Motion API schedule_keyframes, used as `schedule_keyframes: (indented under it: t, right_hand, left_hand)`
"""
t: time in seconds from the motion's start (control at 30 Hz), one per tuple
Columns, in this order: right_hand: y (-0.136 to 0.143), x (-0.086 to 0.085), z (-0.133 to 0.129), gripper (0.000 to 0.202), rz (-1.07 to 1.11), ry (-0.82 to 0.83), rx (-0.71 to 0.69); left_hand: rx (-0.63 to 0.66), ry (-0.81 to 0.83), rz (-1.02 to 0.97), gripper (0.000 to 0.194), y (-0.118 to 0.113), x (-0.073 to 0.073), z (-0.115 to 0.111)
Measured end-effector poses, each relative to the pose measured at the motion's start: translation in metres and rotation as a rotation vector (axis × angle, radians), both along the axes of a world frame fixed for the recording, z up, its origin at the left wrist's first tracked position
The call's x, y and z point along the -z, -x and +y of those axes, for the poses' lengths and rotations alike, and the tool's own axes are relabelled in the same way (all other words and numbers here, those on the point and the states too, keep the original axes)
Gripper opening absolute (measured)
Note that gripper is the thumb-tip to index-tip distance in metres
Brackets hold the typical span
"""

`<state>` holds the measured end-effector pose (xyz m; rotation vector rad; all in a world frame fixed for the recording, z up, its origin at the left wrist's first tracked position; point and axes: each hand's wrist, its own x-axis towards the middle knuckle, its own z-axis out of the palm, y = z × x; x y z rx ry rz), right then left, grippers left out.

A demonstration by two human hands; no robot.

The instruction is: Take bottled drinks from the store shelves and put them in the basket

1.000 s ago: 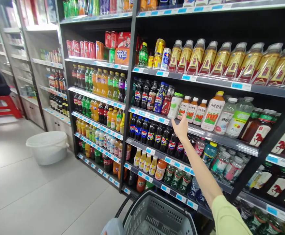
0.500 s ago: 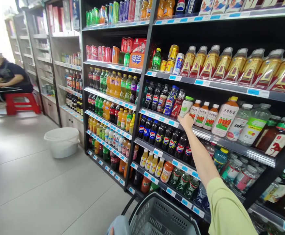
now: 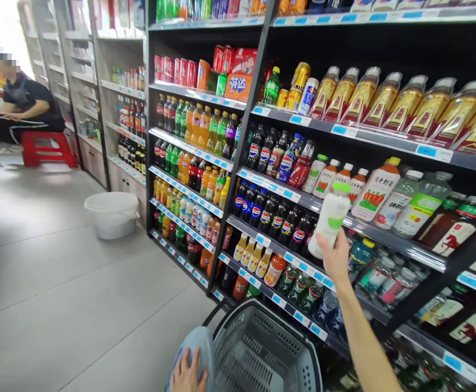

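Note:
A white bottle with a bright green cap is in my right hand, held around its lower part and tilted a little, in front of the drink shelves. Behind it, on the shelf, a similar green-capped bottle stands beside orange-capped bottles with carrots on their labels. My left hand lies with fingers spread on my knee, which is covered in light blue cloth. Right of the knee is a grey shopping basket with a dark handle.
Tall shelves of bottles and cans run along the right side, with price labels on their edges. A white tub stands on the floor to the left. Farther back, a person sits on a red stool.
My right hand has taken the green-capped bottle off the shelf and drawn it down and toward me. My left hand now shows more fully on the knee, and the view has shifted slightly.

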<state>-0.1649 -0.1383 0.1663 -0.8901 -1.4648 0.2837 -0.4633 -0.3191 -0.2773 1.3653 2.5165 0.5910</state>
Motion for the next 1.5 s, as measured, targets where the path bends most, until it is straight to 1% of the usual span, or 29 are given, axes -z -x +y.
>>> schedule_keyframes:
  t: [0.07, 0.13, 0.17, 0.23, 0.3, 0.33, 0.4, 0.47, 0.5, 0.57, 0.63, 0.7, 0.77, 0.8, 0.87, 0.9, 0.93, 0.97, 1.0, 1.03, 1.07, 1.13, 1.17, 1.23, 1.3, 1.33, 1.4, 1.43, 1.5]
  right_hand:
    - [-0.011, 0.051, -0.049, 0.05, 0.044, 0.124, -0.037]
    - [-0.012, 0.1, -0.092, 0.048, 0.102, 0.239, -0.028]
    - [-0.009, 0.122, -0.111, 0.047, 0.138, 0.309, -0.026]
    - [0.004, 0.162, -0.145, 0.045, 0.238, 0.463, -0.034]
    - [0.018, 0.193, -0.175, 0.044, 0.319, 0.62, -0.077]
    - [0.025, 0.204, -0.189, 0.044, 0.332, 0.689, -0.116]
    - [0.033, 0.22, -0.212, 0.043, 0.316, 0.787, -0.215]
    - [0.037, 0.226, -0.227, 0.043, 0.283, 0.831, -0.312]
    - [0.037, 0.226, -0.232, 0.044, 0.268, 0.839, -0.348]
    - [0.035, 0.224, -0.236, 0.045, 0.235, 0.839, -0.389]
    - [0.034, 0.221, -0.237, 0.048, 0.195, 0.825, -0.399]
    - [0.033, 0.219, -0.236, 0.051, 0.159, 0.808, -0.402]
    - [0.033, 0.22, -0.235, 0.06, 0.141, 0.786, -0.403]
    - [0.033, 0.222, -0.235, 0.067, 0.138, 0.775, -0.398]
    - [0.032, 0.229, -0.237, 0.084, 0.138, 0.756, -0.358]
    - [0.03, 0.233, -0.238, 0.088, 0.146, 0.753, -0.327]
    - [0.029, 0.236, -0.24, 0.088, 0.169, 0.763, -0.303]
    - [0.026, 0.239, -0.241, 0.083, 0.213, 0.795, -0.301]
    - [0.024, 0.242, -0.242, 0.076, 0.285, 0.854, -0.331]
    - [0.02, 0.244, -0.243, 0.068, 0.383, 0.934, -0.393]
    - [0.017, 0.246, -0.243, 0.061, 0.5, 1.03, -0.484]
    - [0.01, 0.25, -0.242, 0.051, 0.744, 1.239, -0.711]
    - [0.006, 0.253, -0.24, 0.049, 0.855, 1.332, -0.825]
    - [0.0, 0.26, -0.238, 0.05, 1.027, 1.469, -1.021]
    - [-0.003, 0.268, -0.236, 0.05, 1.115, 1.541, -1.137]
    - [-0.004, 0.27, -0.236, 0.05, 1.124, 1.558, -1.16]
    - [-0.004, 0.273, -0.238, 0.054, 1.088, 1.587, -1.145]
    - [-0.002, 0.273, -0.239, 0.058, 1.059, 1.587, -1.106]
    - [0.002, 0.271, -0.244, 0.061, 0.995, 1.51, -0.959]
  left_hand:
    - [0.098, -0.104, -0.126, 0.06, -0.017, -0.005, -0.006]
    - [0.208, -0.177, -0.394, 0.057, -0.039, -0.017, -0.015]
    - [0.255, -0.187, -0.574, 0.057, -0.052, -0.026, -0.02]
    - [0.298, -0.152, -0.923, 0.061, -0.078, -0.049, -0.029]
    - [0.332, -0.111, -1.221, 0.067, -0.101, -0.078, -0.036]
    - [0.332, -0.123, -1.35, 0.068, -0.11, -0.094, -0.038]
    - [0.3, -0.188, -1.587, 0.07, -0.125, -0.124, -0.037]
    - [0.275, -0.248, -1.784, 0.069, -0.135, -0.153, -0.031]
    - [0.28, -0.247, -1.866, 0.07, -0.138, -0.166, -0.028]
    - [0.333, -0.222, -1.98, 0.073, -0.143, -0.188, -0.021]
    - [0.388, -0.204, -2.025, 0.078, -0.146, -0.204, -0.017]
    - [0.415, -0.208, -2.032, 0.083, -0.147, -0.214, -0.016]
    - [0.413, -0.219, -2.033, 0.084, -0.147, -0.217, -0.016]
    - [0.406, -0.227, -2.036, 0.084, -0.147, -0.217, -0.017]
    - [0.382, -0.25, -2.042, 0.083, -0.146, -0.213, -0.018]
    - [0.372, -0.263, -2.042, 0.084, -0.146, -0.21, -0.018]
    - [0.364, -0.279, -2.038, 0.085, -0.146, -0.207, -0.018]
    - [0.357, -0.3, -2.025, 0.085, -0.146, -0.205, -0.018]
    - [0.346, -0.33, -2.003, 0.085, -0.146, -0.203, -0.018]
    - [0.332, -0.368, -1.975, 0.086, -0.146, -0.203, -0.017]
    - [0.312, -0.414, -1.947, 0.086, -0.146, -0.203, -0.017]
    - [0.276, -0.509, -1.908, 0.089, -0.147, -0.207, -0.015]
    - [0.266, -0.547, -1.9, 0.09, -0.147, -0.211, -0.013]
    - [0.272, -0.586, -1.894, 0.089, -0.149, -0.219, -0.011]
    - [0.287, -0.586, -1.875, 0.083, -0.152, -0.227, -0.01]
    - [0.285, -0.577, -1.862, 0.079, -0.154, -0.23, -0.009]
    - [0.256, -0.548, -1.827, 0.069, -0.157, -0.232, -0.008]
    - [0.231, -0.537, -1.804, 0.065, -0.159, -0.232, -0.007]
    - [0.175, -0.531, -1.752, 0.06, -0.16, -0.23, -0.005]
